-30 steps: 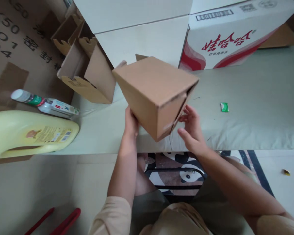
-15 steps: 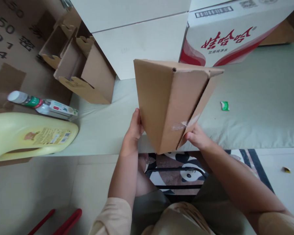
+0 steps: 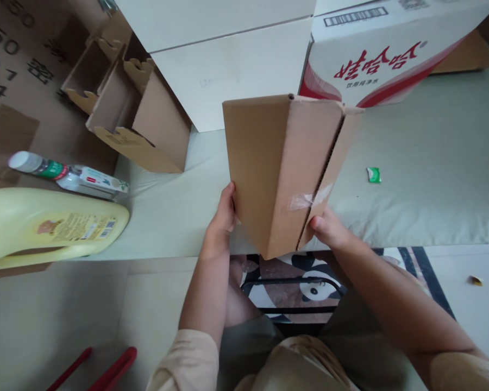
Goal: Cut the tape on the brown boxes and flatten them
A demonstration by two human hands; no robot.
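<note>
I hold a plain brown cardboard box [image 3: 275, 168] up in front of me, one corner pointing down at my lap. Its flap seam, with a scrap of clear tape, faces me. My left hand [image 3: 222, 222] grips the box's left side, fingers wrapped behind it. On the lower right edge my right hand [image 3: 328, 228] clasps the box near the seam, with most of its fingers hidden behind the cardboard.
A pale green mat [image 3: 411, 179] lies ahead with a small green wrapper [image 3: 374, 175]. White boxes [image 3: 228, 60] and a red-printed carton [image 3: 375, 49] stand behind. At left are open cardboard boxes [image 3: 134, 114], a plastic bottle [image 3: 69, 176], a yellow jug [image 3: 49, 228] and red handles [image 3: 106, 369].
The box has been turned from top face up to seam side facing me and raised slightly. My right hand went from open beside the flaps to closed on the box's lower right edge.
</note>
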